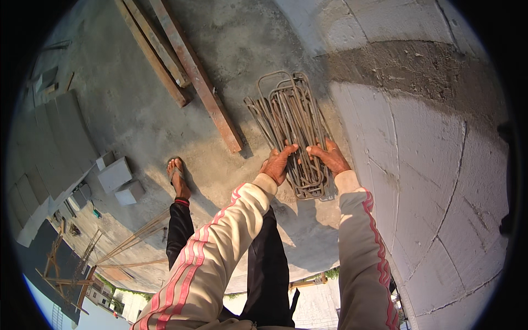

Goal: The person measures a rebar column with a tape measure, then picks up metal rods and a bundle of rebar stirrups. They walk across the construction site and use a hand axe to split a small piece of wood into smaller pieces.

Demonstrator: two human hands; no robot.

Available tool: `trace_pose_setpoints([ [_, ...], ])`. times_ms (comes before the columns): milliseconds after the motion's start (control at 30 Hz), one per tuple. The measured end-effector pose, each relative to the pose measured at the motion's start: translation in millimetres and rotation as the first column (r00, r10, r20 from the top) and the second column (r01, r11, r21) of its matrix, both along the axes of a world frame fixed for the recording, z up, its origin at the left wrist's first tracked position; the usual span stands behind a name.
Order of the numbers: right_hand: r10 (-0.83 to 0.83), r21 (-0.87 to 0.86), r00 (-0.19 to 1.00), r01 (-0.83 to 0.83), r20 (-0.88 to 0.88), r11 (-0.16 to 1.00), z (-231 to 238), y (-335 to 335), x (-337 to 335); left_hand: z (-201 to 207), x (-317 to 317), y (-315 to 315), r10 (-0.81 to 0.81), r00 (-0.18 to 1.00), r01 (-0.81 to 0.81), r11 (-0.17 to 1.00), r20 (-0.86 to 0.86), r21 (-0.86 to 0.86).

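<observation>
A stack of rusty brown, bent-steel rectangular loops (294, 118) is at the grey concrete floor (126, 104), near the white block wall (363, 118); whether it is raised, I cannot tell. The left hand (279, 164) and right hand (330, 158) grip its near part from opposite sides. The loops look gathered, though unevenly aligned. Leftward lies a long reddish-brown beam (201, 77). No container shows.

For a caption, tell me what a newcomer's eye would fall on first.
First, the stack of bent metal rods near the centre, held by the left hand and right hand. Then the long reddish beam slanting from the top edge, and the pale wall along the right.
</observation>
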State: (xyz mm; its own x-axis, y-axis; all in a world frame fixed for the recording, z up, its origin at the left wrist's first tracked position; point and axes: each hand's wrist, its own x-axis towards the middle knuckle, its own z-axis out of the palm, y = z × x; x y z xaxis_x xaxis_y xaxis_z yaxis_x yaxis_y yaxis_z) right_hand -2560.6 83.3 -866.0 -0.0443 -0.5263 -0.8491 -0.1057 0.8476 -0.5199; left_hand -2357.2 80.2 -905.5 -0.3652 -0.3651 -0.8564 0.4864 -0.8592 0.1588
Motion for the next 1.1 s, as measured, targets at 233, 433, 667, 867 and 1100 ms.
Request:
trace_pose_setpoints([
  [233, 0.088, 0.028, 0.992, -0.086, -0.086, 0.996, -94.4, -3.9, -65.8, -73.3, -64.1, 2.0, -0.035, 0.987, 0.017, 0.993, 0.156, 0.115],
  [433, 0.278, 0.054, 0.838, -0.287, -0.470, 0.956, -154.7, 14.8, -72.9, -137.3, -74.5, 1.3, -0.209, 0.958, 0.219, 0.975, 0.197, -0.028],
  [667, 0.143, -0.103, 0.574, -0.374, -0.806, 0.922, -114.3, 54.3, -49.3, -136.8, -64.7, -3.9, -0.611, 0.705, 0.642, 0.765, 0.360, 0.040],
  [867, 0.141, -0.155, 0.768, -0.298, -0.624, 0.942, -60.4, 118.9, -5.9, -90.5, -15.8, 7.3, -0.724, 0.467, 0.856, 0.514, 0.508, -0.056],
  [1100, 0.551, 0.248, 0.810, -0.501, -0.202, 0.829, 43.5, 231.2, 118.6, 9.5, 133.2, 46.8, -0.673, 0.578, 0.816, 0.451, 0.462, -0.363],
])
